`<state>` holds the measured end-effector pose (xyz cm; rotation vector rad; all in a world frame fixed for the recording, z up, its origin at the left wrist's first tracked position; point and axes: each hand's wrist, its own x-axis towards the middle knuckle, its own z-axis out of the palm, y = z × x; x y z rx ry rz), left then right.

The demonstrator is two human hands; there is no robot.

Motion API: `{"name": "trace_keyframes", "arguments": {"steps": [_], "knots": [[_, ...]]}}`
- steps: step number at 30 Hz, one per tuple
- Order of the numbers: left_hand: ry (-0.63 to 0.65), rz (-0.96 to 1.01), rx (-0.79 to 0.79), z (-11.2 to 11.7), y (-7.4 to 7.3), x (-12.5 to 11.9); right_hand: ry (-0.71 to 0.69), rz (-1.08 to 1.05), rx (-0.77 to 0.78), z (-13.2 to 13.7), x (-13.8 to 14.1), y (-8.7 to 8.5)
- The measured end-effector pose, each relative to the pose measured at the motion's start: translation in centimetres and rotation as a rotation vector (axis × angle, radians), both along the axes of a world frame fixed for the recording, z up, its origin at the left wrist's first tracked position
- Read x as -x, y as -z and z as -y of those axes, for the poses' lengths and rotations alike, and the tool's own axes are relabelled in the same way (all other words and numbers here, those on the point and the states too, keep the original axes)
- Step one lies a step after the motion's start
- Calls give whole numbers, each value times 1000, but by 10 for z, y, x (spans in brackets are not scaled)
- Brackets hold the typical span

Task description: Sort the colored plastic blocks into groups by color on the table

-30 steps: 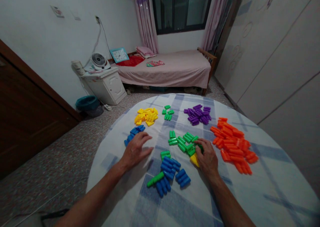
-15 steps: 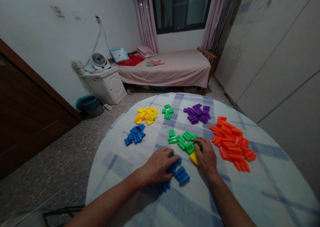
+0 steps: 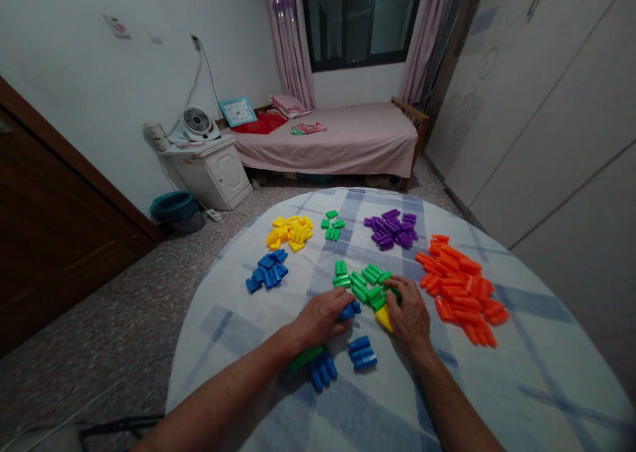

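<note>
1. Blue pile (image 3: 267, 274): we log a loose cluster of blue pieces on the left of the table (image 3: 497, 386), well apart from both hands.
2. Yellow pile (image 3: 290, 231): it lies beyond the blue pile, towards the far edge.
3. Left hand (image 3: 320, 319): we find its grip closed on a handful of blue pieces (image 3: 350, 310), which show past the fingertips, just beside the central green cluster.
4. Near blue pieces (image 3: 362, 353): we count two small groups flat on the cloth, one under the left wrist with a single long green piece (image 3: 305, 358) touching it, the other between the two forearms.
5. Small green group (image 3: 332, 224): it sits at the far side, between the yellow pile and the purple pile.
6. Green cluster (image 3: 361, 280): this lies mid-table, touching the fingertips of both hands.
7. Purple pile (image 3: 392, 228): it lies far right of centre.
8. Right hand (image 3: 411, 313): it rests palm down, fingers curled over green pieces, with a yellow piece (image 3: 383, 318) against its thumb side; we cannot tell whether the grip is clamped on anything.
9. Orange pile (image 3: 460, 286): the largest heap, just right of the right hand.
</note>
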<state>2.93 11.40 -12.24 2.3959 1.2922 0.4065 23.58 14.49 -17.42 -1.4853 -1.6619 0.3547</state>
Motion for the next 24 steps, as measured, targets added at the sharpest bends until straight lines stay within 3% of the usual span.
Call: {"name": "trace_keyframes", "arguments": {"steps": [4,8,13,18,24], "knots": [[-216,177,-136,-7,-5,31,-5,-1,7,0,0,0],[-509,37,-353,-18,-2,87,-13,8,14,0,0,-1],[-791,-91,-475,-25,13,144,4,15,12,0,0,-1],[-861,-27,-509,-31,30,160,-2,19,8,0,0,0],[-977,357,-283,-33,38,163,-3,34,17,-1,-1,1]]}}
